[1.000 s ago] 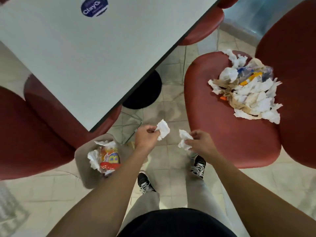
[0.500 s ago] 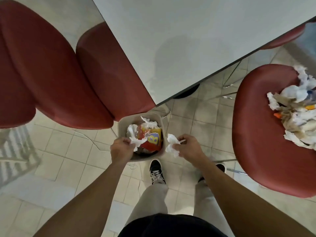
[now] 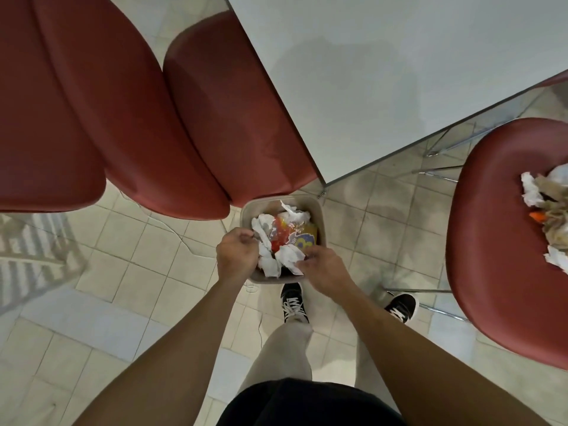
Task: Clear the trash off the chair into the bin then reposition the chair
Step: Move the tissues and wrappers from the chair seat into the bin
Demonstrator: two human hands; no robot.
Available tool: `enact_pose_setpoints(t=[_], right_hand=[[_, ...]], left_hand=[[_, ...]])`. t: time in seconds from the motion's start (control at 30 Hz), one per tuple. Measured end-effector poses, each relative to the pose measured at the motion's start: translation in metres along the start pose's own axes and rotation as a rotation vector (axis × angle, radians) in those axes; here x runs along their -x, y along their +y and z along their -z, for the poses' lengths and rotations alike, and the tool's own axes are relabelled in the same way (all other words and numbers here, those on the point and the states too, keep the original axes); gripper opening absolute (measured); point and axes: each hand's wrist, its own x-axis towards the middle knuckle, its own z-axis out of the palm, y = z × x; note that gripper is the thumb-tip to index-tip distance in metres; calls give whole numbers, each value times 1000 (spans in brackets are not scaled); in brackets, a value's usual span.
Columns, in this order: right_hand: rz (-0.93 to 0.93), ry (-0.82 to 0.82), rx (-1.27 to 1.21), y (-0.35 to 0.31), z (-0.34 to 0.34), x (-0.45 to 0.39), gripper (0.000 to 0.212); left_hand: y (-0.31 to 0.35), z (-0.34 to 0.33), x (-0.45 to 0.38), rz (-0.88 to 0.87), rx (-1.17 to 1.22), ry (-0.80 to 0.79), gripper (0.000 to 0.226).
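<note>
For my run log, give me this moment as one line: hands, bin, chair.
left hand: over bin, grip unclear | right hand: pinching tissue | bin: holds wrappers, tissues | chair: trash pile remains

We see a white surface [image 3: 384, 72] filling the upper right. Left of it stand two red chairs [image 3: 138, 118], the nearer one tucked partly under its edge. Below the surface lies a pale tiled floor [image 3: 123, 272], and far to its left a grey striped mat [image 3: 30, 250].
</note>
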Motion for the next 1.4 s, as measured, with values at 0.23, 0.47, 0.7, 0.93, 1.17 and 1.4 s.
enact_pose_setpoints(t=[0.23,0.47,0.7,0.93,1.17,1.4], right_hand=[[-61,55,-110,26,47,4,23],[-74,141,-159,72,121,18,25],[-68,245,-215,120,213,42,29],[-70,358,-193,176,320,65,33],[-94,440,-222,229,399,82,33],[-150,597,-333,258,456,101,33]], left_hand=[[21,-27,17,-120,-57,-95,11],[53,-83,63,-279,-155,-265,14],[109,-160,120,-354,-236,-373,16],[172,-245,178,-414,-225,-480,12],[212,-312,235,-552,-327,-503,14],[248,-361,267,-675,-393,-672,10]])
